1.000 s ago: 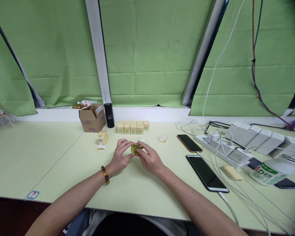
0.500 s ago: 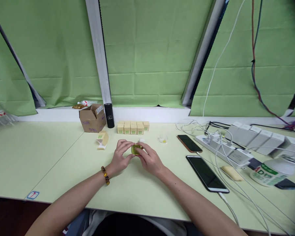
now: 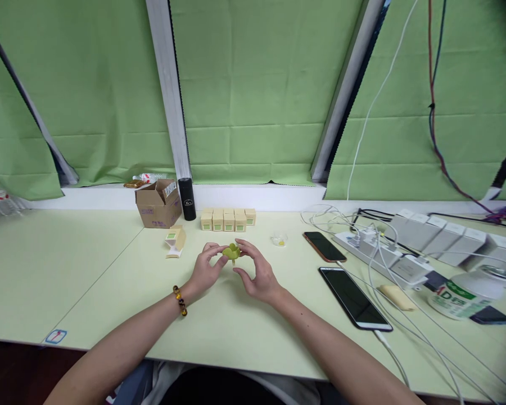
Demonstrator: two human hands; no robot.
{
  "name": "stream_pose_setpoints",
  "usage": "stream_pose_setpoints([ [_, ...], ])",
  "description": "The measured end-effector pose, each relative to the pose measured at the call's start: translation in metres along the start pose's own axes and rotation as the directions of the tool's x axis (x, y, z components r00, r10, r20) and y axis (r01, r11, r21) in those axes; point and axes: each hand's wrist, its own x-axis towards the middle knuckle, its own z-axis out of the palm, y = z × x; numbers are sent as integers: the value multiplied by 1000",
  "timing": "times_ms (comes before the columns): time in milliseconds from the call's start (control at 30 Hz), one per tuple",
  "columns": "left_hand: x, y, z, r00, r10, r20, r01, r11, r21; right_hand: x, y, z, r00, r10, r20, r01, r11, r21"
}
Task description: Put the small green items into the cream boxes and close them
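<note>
A small green petal-shaped piece (image 3: pixel 231 252) with a short stem below is held just above the table, its lobes spread upward. My left hand (image 3: pixel 206 266) pinches its left side between thumb and fingers; a beaded bracelet circles that wrist. On the other side, my right hand (image 3: pixel 259 275) is open, thumb and fingers apart. Its fingertips are close to the green piece's right edge; whether they touch it I cannot tell. Beyond my hands stands a row of small cream boxes (image 3: pixel 223 220). An opened cream carton (image 3: pixel 176 242) lies to the left, and a small clear dish (image 3: pixel 279 239) to the right.
At the back left are a cardboard box (image 3: pixel 158 205) and a black cylinder (image 3: pixel 187 199). Two phones, an orange-edged one (image 3: pixel 324 246) and a larger one (image 3: pixel 355 298), lie right of my arm. Further right are a power strip (image 3: pixel 382 259), loose cables and a white bottle (image 3: pixel 470 292).
The green piece has turned, so its lobes and stem now show. My right thumb and fingers have spread apart from their pinch on it. My left hand keeps its hold.
</note>
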Motion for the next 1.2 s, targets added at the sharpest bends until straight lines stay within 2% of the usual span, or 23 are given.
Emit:
stream_pose_setpoints([
  [300,-3,3,8,973,-158,167,181,974,-136,0,2,5,999,-27,17,29,995,-96],
  [400,-7,2,9,963,-173,209,199,974,-108,2,1,4,1000,1,-1,-1,992,-127],
  [467,-8,2,7,977,-145,154,152,988,-39,3,0,4,999,34,-10,-35,991,-127],
  [567,-6,6,-1,997,17,76,-24,996,91,5,0,3,994,109,-26,-111,990,-86],
  [700,-3,11,-9,960,217,179,-252,946,204,7,2,1,976,216,-8,-216,976,3],
  [833,-2,8,-9,927,236,293,-309,922,233,8,3,0,956,290,52,-292,955,49],
  [967,-3,5,-9,938,209,276,-275,934,228,7,3,1,943,317,102,-325,943,68],
  [1067,-2,4,-9,957,153,246,-199,964,176,7,6,0,934,336,122,-349,931,109],
  [1200,4,-5,-6,991,42,129,-42,999,-3,5,23,-5,897,440,36,-441,894,75],
])
